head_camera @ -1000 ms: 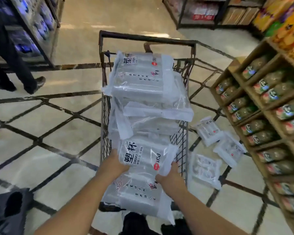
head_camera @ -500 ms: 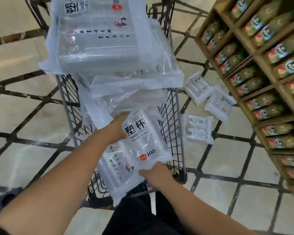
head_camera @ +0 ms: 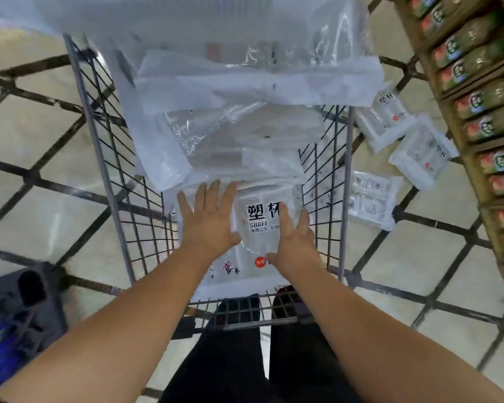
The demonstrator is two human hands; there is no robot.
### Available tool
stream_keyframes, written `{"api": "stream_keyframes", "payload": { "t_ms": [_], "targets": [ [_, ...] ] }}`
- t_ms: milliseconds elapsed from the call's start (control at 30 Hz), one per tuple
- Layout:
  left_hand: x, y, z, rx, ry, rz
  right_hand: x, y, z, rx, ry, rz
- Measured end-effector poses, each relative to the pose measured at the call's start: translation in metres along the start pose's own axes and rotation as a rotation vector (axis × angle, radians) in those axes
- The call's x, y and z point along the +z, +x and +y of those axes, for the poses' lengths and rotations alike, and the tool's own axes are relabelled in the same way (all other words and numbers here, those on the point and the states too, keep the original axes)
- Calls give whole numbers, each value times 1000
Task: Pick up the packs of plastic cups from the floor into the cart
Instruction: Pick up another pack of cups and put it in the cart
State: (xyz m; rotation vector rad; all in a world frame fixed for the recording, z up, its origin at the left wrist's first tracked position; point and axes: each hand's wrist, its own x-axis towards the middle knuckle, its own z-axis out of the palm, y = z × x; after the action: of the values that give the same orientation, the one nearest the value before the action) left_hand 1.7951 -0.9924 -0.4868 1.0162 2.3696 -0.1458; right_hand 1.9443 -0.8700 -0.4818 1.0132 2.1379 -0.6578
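Note:
A wire cart [head_camera: 105,158] stands in front of me, piled high with clear packs of plastic cups [head_camera: 245,91]. The nearest pack [head_camera: 261,222], printed with black characters and a red dot, lies flat at the cart's near end. My left hand [head_camera: 208,219] rests flat on its left side with the fingers spread. My right hand [head_camera: 294,242] lies open on its right side, palm down. Neither hand grips it. Three more packs lie on the floor right of the cart: one [head_camera: 386,120] far, one [head_camera: 424,151] beside it, one [head_camera: 371,199] nearest.
A wooden shelf [head_camera: 474,158] full of green packets runs along the right, close to the floor packs. A dark crate [head_camera: 21,309] sits at the lower left. The floor is pale tile with dark diagonal lines. My legs stand just behind the cart.
The pack I was holding in both hands has gone down onto the pile at the cart's near end. My hands have opened and now lie flat on it. My view has tilted downward.

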Motion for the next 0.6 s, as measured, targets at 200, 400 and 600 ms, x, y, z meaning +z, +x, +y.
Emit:
{"api": "stream_keyframes", "payload": {
  "t_ms": [200,400,600],
  "targets": [
    [25,-13,-28,-9,-34,-56,8,21,-4,-33,-99,-5],
    [23,0,-33,-6,-115,-82,10,30,-4,-49,-93,11],
    [18,-33,-29,-27,-10,-51,11,18,-9,-31,-62,18]
  ]
}}
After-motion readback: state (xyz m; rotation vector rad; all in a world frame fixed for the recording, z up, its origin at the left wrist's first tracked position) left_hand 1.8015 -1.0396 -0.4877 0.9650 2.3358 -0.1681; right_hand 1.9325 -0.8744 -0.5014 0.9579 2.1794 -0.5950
